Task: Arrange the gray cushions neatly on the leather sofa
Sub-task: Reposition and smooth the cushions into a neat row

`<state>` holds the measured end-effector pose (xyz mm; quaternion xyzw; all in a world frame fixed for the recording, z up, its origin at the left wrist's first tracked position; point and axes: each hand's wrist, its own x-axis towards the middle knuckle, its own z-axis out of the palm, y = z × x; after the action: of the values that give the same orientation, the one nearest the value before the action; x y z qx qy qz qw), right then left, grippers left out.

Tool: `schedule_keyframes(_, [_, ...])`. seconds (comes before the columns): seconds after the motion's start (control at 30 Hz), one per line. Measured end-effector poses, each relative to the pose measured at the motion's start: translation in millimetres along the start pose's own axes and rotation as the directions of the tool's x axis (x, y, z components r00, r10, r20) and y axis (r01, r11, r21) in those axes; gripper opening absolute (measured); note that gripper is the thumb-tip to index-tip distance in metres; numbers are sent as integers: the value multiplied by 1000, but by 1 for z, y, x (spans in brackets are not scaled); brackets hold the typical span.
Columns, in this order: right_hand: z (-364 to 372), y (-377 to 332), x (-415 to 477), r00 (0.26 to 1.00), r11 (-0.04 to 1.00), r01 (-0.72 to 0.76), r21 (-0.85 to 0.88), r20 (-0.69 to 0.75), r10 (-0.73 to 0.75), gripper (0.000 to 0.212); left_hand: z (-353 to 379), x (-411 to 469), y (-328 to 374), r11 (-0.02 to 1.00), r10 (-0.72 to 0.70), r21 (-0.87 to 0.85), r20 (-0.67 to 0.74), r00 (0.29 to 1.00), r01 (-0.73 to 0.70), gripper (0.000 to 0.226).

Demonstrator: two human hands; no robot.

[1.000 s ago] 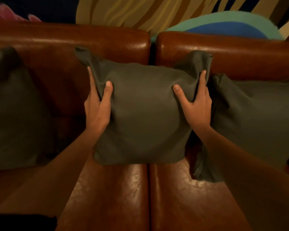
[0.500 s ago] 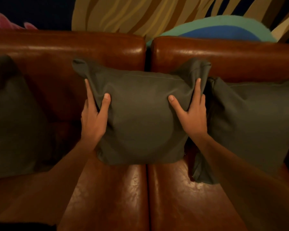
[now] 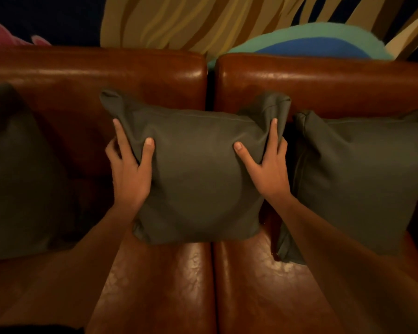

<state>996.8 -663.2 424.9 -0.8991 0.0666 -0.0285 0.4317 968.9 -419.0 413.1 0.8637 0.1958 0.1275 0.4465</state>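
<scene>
Head camera, looking down at a brown leather sofa (image 3: 155,285) in dim, warm light. Three gray cushions lean against its backrest.

The middle cushion (image 3: 198,179) stands upright, centred over the seam between the two seat sections. The left hand (image 3: 129,174) grips its left edge and the right hand (image 3: 268,172) grips its right edge. Each thumb presses on the front face, one finger lies straight up along the side, and the other fingers wrap behind, out of sight. The cushion's two top corners stick up in loose, floppy points.

The left cushion (image 3: 17,177) sits well apart, in shadow at the frame's edge. The right cushion (image 3: 360,184) sits just beside the right hand, its lower corner drooping over the seat.

A colourful painted wall (image 3: 191,20) shows behind the sofa.

Likely risks: the leather looks slick, so the middle cushion may slide or slump forward once released. The right hand, wedged between two cushions, could drag the right one askew as it withdraws. The spacing looks uneven, with a wider gap on the left.
</scene>
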Motion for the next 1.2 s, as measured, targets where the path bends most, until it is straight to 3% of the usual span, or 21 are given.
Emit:
schedule_keyframes(0.1, [0, 1, -1, 1000, 999, 1, -37, -19, -1, 102, 1, -3, 8, 992, 119, 46, -72, 990, -116, 71])
schedule_keyframes(0.23, [0, 1, -3, 1000, 999, -8, -53, -28, 6, 103, -2, -2, 14, 963, 240, 137, -60, 969, -231, 65])
schedule_keyframes(0.77, [-27, -5, -23, 994, 995, 18, -99, -105, -28, 90, -18, -14, 40, 907, 346, 231, 70, 936, -353, 68])
schedule_keyframes(0.97, [-52, -3, -37, 990, 972, 34, -231, -125, -64, 83, -11, -25, 62, 796, 505, 212, 283, 816, -566, 84])
schedule_keyframes(1.2, [-88, 13, -50, 982, 934, 99, -342, -119, -148, 83, 23, -43, 104, 662, 628, 124, 446, 638, -739, 80])
